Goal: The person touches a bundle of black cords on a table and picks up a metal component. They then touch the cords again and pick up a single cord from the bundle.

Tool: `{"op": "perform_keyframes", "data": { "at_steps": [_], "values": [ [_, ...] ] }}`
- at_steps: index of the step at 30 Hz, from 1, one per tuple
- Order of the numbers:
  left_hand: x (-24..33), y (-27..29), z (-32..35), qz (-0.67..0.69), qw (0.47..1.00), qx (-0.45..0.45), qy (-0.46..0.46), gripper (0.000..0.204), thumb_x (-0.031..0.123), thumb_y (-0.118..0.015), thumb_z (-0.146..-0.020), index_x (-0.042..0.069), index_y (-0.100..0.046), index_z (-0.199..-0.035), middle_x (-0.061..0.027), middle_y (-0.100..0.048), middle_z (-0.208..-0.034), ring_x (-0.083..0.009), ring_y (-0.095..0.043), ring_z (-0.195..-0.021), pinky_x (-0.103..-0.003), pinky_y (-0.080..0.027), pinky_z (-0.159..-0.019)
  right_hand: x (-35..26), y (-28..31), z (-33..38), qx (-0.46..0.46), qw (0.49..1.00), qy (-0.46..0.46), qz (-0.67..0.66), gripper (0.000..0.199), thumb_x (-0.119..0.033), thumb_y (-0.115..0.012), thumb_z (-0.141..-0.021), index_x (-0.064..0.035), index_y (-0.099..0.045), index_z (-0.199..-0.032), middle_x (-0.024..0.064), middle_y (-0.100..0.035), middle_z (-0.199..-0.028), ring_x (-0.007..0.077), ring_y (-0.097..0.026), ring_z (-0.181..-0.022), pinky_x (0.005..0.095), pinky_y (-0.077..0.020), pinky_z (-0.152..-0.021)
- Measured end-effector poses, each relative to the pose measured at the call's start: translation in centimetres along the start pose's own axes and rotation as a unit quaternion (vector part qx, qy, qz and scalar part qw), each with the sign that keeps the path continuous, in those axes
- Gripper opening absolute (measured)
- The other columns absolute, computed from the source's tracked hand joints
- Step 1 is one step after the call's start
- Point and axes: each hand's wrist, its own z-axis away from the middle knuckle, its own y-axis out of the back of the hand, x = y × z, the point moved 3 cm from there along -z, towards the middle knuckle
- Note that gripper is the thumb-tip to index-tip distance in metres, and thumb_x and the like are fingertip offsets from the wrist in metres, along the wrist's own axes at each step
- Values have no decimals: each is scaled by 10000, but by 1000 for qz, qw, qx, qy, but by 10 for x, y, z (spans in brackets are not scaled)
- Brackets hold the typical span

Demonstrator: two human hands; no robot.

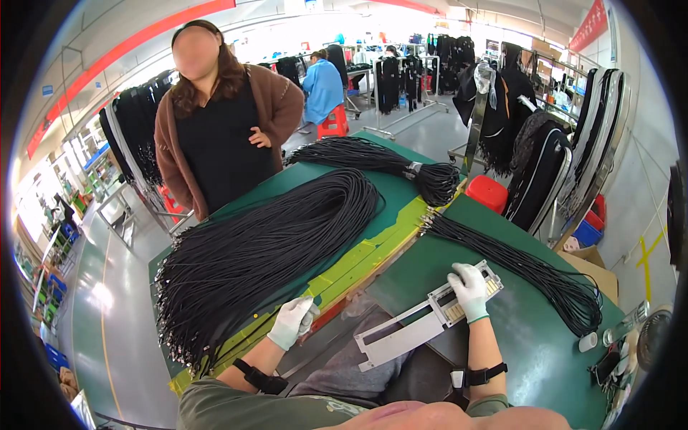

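My right hand (469,292), in a white glove, grips the upper part of a long silver metal fixture (403,342). The fixture has a long slot and small yellowish pieces near my fingers; it slants over my lap and the table edge. To the left, my gloved left hand (290,322) has its fingers curled together, and whatever may be in them is too small to make out. Just beyond that hand lies a wide, looped bundle of black cables (265,251) with metal ends toward the left. A thinner bundle of black cables (516,258) lies right of the fixture.
A tied cable bundle (373,158) lies across the green table's (530,358) far end. Yellow tape (358,261) runs along a raised wooden edge. A person in a brown cardigan (222,122) stands beyond the table. A red stool (487,192) and hanging-cable racks stand to the right.
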Motion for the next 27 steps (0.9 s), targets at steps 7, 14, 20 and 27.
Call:
{"op": "perform_keyframes", "data": {
  "at_steps": [7, 14, 20, 27],
  "values": [
    [7, -4, 6, -31, 999, 8, 3, 260, 247, -523, -949, 1, -588, -891, -2, -483, -577, -70, -376, -400, -232, -301, -365, 3, -9, 6, -46, 995, 40, 74, 261, -260, -676, -728, -67, -704, -901, 81, -685, -980, 301, -573, -1048, 414, -425, -942],
    [0, 0, -2, -49, 998, 2, -47, 206, 141, -504, -951, -6, -584, -1071, -98, -622, -791, -72, -495, -482, -201, -390, -433, 1, -7, 5, -52, 996, 20, 69, 252, -259, -671, -736, -67, -706, -894, 77, -689, -968, 293, -571, -1058, 407, -423, -946],
    [-3, 4, -3, -25, 999, -13, -40, 200, 117, -494, -954, 4, -580, -1095, -113, -632, -818, -70, -512, -495, -188, -403, -452, -1, -5, 3, -42, 997, 20, 63, 239, -245, -664, -740, -65, -707, -891, 77, -691, -957, 290, -576, -1048, 404, -427, -940],
    [-2, 2, -3, -12, 998, -10, -54, 189, 133, -496, -958, 15, -588, -1075, -99, -624, -788, -70, -512, -492, -190, -402, -445, -5, -3, 2, -48, 997, 13, 65, 223, -229, -659, -739, -63, -708, -881, 80, -691, -950, 290, -586, -1033, 401, -428, -938]
  ]
}}
